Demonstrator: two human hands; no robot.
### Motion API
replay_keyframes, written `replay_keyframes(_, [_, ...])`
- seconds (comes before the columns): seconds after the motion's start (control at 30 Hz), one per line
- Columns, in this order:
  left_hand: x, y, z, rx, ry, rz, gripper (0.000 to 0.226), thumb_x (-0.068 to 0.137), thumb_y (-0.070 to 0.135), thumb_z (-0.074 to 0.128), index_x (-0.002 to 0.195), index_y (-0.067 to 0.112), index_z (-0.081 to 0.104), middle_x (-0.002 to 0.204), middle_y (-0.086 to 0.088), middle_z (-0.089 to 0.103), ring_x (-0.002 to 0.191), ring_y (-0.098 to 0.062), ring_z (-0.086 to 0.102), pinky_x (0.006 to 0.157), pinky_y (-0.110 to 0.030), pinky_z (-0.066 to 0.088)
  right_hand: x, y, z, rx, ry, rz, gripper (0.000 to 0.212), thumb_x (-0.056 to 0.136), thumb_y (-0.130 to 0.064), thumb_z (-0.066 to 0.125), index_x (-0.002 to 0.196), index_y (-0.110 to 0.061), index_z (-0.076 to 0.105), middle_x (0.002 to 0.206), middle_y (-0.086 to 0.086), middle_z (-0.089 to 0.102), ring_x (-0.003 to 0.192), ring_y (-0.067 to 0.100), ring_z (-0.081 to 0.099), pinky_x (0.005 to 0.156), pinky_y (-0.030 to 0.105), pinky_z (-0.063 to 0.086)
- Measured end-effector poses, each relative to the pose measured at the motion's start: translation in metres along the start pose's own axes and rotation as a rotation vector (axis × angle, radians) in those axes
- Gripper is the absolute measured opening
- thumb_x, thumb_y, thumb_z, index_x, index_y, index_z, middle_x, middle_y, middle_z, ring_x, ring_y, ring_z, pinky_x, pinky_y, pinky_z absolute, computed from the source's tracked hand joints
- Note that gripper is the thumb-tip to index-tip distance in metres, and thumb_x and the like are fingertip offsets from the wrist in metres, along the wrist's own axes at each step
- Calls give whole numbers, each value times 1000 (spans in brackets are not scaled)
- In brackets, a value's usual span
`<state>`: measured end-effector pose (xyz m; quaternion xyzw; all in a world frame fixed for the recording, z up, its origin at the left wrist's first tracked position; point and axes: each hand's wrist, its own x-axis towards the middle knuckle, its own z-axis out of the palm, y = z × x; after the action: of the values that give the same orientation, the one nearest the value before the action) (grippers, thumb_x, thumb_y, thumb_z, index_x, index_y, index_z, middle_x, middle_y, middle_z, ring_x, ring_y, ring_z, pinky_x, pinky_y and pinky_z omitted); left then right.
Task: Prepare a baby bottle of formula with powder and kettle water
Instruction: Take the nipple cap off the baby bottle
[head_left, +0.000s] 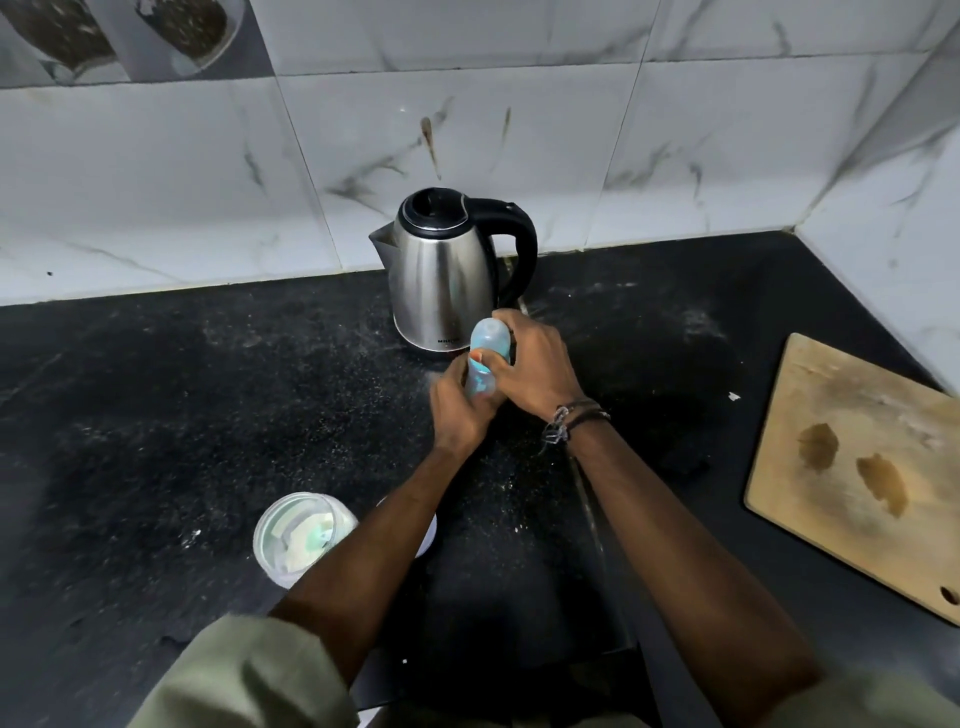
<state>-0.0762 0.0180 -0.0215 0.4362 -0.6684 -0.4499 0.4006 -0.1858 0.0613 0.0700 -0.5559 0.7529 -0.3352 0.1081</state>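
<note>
The black tabletop (156, 395) carries everything, dusted here and there with pale specks. A wooden cutting board (852, 467) lies at its right edge, well apart from the work. The steel kettle (441, 270) stands against the tiled wall, lid down, just behind the hands. An open tub of powder (298, 535) sits near the front, partly under the left forearm, so a careless pull back of that arm could knock it over. The baby bottle (485, 358) is held above the tabletop just in front of the kettle: the right hand (535, 364) has its fingers (485, 358) curled round the upper cap end, and the left hand (457, 410) grips the lower body. It looks like a twisting step; if the grip slips or the bottle tilts, contents could spill, and knuckles close to a possibly hot kettle risk a burn.
</note>
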Motion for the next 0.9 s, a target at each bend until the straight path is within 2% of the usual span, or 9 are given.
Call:
replay_keyframes(0.23, [-58,36,-21,-129,1,54,23,84,24,86,101,21,70,89,-1,76,77,-15,70,68,-43,58,-42,-19,-35,172,-14,-30,53,83,-37,76,129,-14,62,115,1,72,102,16,69,87,40,58])
replay_keyframes(0.3, [-79,48,-24,-168,13,45,24,85,28,85,103,21,71,91,-2,76,80,-23,72,71,-48,59,-57,-28,-46,246,-18,-16,49,83,-34,78,126,-14,64,111,-2,73,99,10,70,85,37,60])
replay_keyframes(0.4, [-111,60,-32,-203,38,33,27,86,34,84,104,19,72,90,-2,76,80,-17,71,71,-50,58,-83,-45,-56,375,-4,16,40,83,-31,80,116,-14,68,100,-7,74,90,4,72,77,29,61])
replay_keyframes(0.5, [-134,62,-43,-189,40,69,39,86,41,83,115,18,70,100,-3,76,91,-26,74,77,-53,58,-107,-60,-60,505,-14,59,49,75,-47,80,113,-18,70,97,-7,75,88,6,73,77,30,62])
replay_keyframes(0.6, [-154,67,-51,-128,87,116,34,86,34,82,111,15,69,94,-2,73,85,-24,71,73,-51,56,-126,-70,-58,565,-15,78,53,72,-46,85,115,-18,70,99,-6,76,90,7,73,82,35,62])
replay_keyframes(0.7, [-170,73,-60,-49,127,197,35,87,38,77,102,8,68,86,-4,68,78,-24,67,68,-47,53,-143,-80,-52,561,23,81,55,69,-45,88,114,-19,70,97,-7,75,90,9,73,82,37,61])
replay_keyframes(0.8, [-179,75,-70,-12,124,208,35,86,37,76,103,7,70,83,0,68,74,-19,64,65,-40,53,-153,-84,-48,542,59,75,40,70,-45,87,102,-26,71,90,-8,75,82,9,73,77,40,61])
replay_keyframes(0.9, [-186,79,-80,-18,45,160,31,86,30,78,110,13,71,88,4,72,78,-18,68,67,-40,55,-157,-86,-51,502,17,1,26,79,-36,83,93,-19,70,81,-3,72,74,13,70,71,40,58])
